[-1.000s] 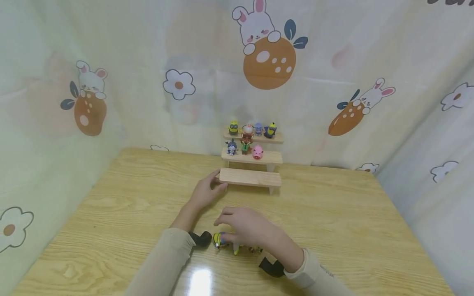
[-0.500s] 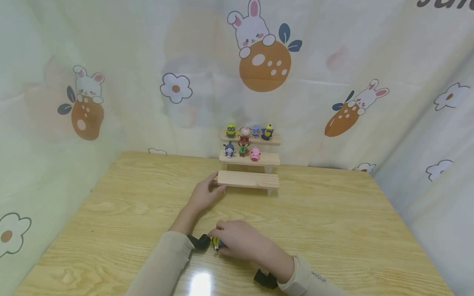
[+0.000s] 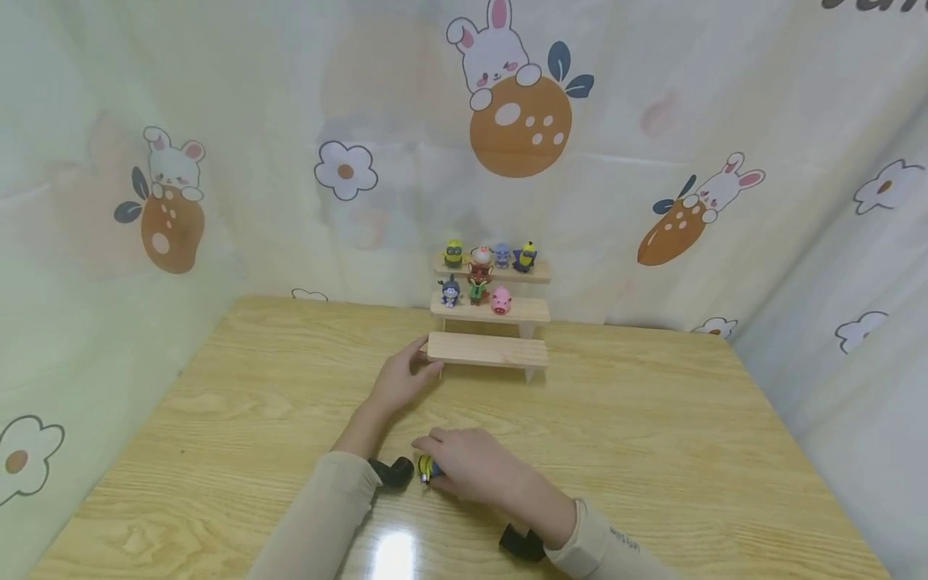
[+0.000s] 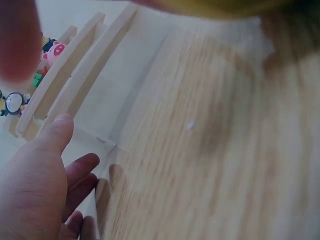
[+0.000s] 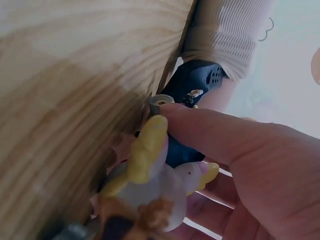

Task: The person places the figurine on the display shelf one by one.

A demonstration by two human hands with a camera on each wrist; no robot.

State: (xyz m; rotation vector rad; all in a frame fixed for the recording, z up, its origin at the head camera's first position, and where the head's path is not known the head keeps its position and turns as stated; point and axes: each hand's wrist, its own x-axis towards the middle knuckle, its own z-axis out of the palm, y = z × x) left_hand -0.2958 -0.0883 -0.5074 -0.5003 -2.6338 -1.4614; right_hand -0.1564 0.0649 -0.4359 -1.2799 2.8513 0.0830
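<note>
Grips a yellow-and-blue figurine [image 3: 426, 466] in the curled fingers of the right hand [image 3: 473, 466], low in the centre of the head view, close to the wooden table [image 3: 652, 451]. Shows a white-and-yellow figurine [image 5: 167, 182] below the thumb in the right wrist view, with a brown figurine [image 5: 157, 212] overlapping it near the bottom edge. Rests the left hand [image 3: 399, 384], loose-fingered, at the left end of the bottom step [image 3: 487, 350], with the thumb against it. Displays seven figurines higher up: four along the top step [image 3: 542, 275], three on the middle step [image 3: 532, 309], including a pink pig [image 3: 501, 302] at right.
</note>
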